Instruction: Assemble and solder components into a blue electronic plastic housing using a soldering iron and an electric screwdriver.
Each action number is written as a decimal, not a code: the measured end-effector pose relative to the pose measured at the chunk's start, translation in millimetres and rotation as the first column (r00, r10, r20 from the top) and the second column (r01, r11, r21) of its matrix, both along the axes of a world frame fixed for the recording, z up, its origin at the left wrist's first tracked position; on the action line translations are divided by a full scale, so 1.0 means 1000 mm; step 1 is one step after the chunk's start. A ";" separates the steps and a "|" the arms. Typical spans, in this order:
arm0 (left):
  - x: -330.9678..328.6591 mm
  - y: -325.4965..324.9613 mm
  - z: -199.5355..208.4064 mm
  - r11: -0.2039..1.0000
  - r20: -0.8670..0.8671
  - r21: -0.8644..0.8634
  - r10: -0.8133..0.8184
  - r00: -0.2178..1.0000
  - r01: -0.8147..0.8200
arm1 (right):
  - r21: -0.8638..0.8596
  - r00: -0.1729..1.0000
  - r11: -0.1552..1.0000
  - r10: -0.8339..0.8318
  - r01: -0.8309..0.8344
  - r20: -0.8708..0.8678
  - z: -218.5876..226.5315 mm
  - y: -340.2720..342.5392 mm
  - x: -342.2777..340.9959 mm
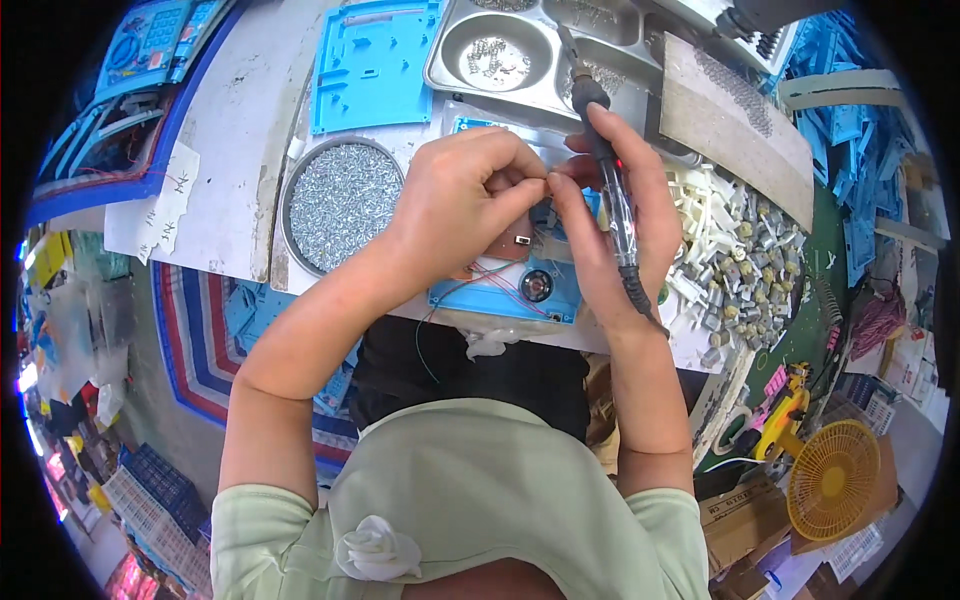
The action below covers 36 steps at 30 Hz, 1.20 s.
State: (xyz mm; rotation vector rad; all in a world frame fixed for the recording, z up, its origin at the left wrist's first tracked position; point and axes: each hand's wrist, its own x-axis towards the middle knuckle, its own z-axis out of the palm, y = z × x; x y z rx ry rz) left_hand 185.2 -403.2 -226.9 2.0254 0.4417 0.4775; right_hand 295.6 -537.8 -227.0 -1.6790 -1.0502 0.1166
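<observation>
Across my right hand (645, 200) lies a soldering iron (618, 190), its tip pointing away toward the metal tray and its cord running down past my wrist. My left hand (465, 195) is closed in a pinch. The fingertips of both hands meet over the work; whatever is between them is too small to make out. Beneath them rests a blue plastic housing (465, 297) with a round black speaker (537, 286), thin red and green wires, and a brown circuit board (512, 247). My hands hide part of the board and housing.
Left of my hands stands a round pan of small screws (345, 205). A blue plastic panel (375, 65) and a metal compartment tray (440, 75) with small parts lie beyond. At right are piled small motors (745, 275), white plastic pieces (705, 205) and a flat board (735, 125).
</observation>
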 end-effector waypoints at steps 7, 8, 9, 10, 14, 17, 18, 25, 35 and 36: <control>-0.005 0.010 -0.006 0.945 0.047 -0.323 -0.042 0.998 0.055 | 0.093 0.995 0.995 -0.017 0.026 -0.098 -0.008 0.003 0.000; -0.006 0.011 -0.007 0.927 0.044 -0.369 -0.049 0.998 0.062 | 0.093 0.996 0.995 -0.019 0.027 -0.082 -0.009 0.002 0.000; -0.007 0.011 -0.007 0.907 0.042 -0.416 -0.054 0.998 0.066 | 0.092 0.998 0.995 -0.019 0.025 -0.067 -0.010 0.002 0.000; -0.007 0.012 -0.007 0.896 0.040 -0.439 -0.054 0.998 0.066 | 0.092 0.999 0.995 -0.020 0.024 -0.051 -0.011 0.002 0.000; -0.006 0.014 -0.004 0.904 -0.006 -0.425 -0.050 0.999 0.043 | 0.085 0.998 0.996 -0.041 0.037 0.044 -0.009 0.003 -0.001; -0.004 0.015 0.000 0.985 -0.021 -0.160 -0.074 0.997 0.069 | 0.095 0.988 0.994 -0.064 0.051 0.139 -0.009 0.000 -0.003; -0.004 0.014 -0.001 0.995 -0.019 -0.041 -0.088 0.996 0.087 | 0.096 0.982 0.994 -0.074 0.058 0.172 -0.005 -0.003 -0.001; 0.000 0.004 -0.014 0.982 -0.015 0.185 -0.031 0.999 0.033 | 0.096 0.991 0.995 -0.009 -0.004 0.134 0.022 -0.061 0.017; -0.003 0.006 -0.015 0.986 -0.017 0.165 -0.023 1.000 0.025 | -0.024 0.959 0.988 0.156 -0.155 0.236 0.029 -0.081 0.016; -0.003 0.006 -0.015 0.980 -0.015 0.197 -0.026 1.000 0.028 | -0.044 0.958 0.985 0.172 -0.167 0.227 0.029 -0.081 0.015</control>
